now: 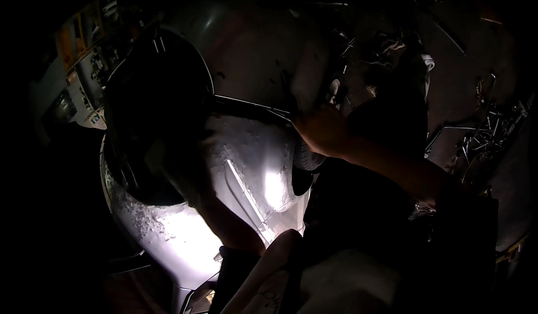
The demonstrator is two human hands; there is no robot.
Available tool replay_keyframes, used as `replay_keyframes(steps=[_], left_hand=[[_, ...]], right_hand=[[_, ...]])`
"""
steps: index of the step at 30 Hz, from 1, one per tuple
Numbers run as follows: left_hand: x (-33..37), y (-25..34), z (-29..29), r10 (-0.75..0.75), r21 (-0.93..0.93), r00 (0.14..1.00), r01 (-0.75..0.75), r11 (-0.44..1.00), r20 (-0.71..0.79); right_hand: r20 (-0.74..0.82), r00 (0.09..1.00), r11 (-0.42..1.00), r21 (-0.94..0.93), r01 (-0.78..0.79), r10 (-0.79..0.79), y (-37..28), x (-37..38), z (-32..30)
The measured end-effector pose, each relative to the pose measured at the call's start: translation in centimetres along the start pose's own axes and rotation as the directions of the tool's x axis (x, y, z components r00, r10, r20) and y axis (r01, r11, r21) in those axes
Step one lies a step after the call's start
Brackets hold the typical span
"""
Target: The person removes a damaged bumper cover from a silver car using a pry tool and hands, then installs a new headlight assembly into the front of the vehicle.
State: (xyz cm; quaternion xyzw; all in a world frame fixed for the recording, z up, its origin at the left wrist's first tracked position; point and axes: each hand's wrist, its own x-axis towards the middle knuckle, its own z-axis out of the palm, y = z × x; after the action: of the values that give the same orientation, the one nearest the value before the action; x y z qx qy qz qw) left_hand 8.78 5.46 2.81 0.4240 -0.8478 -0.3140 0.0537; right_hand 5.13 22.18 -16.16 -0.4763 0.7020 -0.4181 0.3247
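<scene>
A pale car body panel (255, 140), marked by rough, chipped patches, lies under a bright light. My left arm reaches over its lower left part, and my left hand (174, 165) is in deep shadow at a large dark rounded opening (151, 84); its fingers cannot be made out. To the right, my right hand (322, 129) is closed, above a dark tyre (309, 158). A thin bright metal line, like a rod (252, 104), runs from the opening's right edge to that hand. Whether it is a loose rod or a panel edge is hard to tell.
Several metal rods and tools (493, 132) lie scattered on the floor at the right. A crumpled cloth (389, 46) lies farther back. Shelving with orange uprights (70, 47) stands at the far left. A smooth dark car panel (252, 50) rises behind the lit one. Much is black.
</scene>
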Motion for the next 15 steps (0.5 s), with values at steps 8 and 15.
replay_keyframes(steps=[8,15], left_hand=[[9.9,-1.0,0.4,0.02,0.474,0.498,-0.812,-0.34,0.867],[9.7,-2.4,2.8,0.093,0.54,0.89,-0.351,0.765,0.447]], right_hand=[[-0.146,0.967,0.962,-0.211,0.174,-0.207,1.1,0.4,-0.2],[-0.041,0.996,0.929,0.366,-0.054,0.074,1.3,0.3,0.2]])
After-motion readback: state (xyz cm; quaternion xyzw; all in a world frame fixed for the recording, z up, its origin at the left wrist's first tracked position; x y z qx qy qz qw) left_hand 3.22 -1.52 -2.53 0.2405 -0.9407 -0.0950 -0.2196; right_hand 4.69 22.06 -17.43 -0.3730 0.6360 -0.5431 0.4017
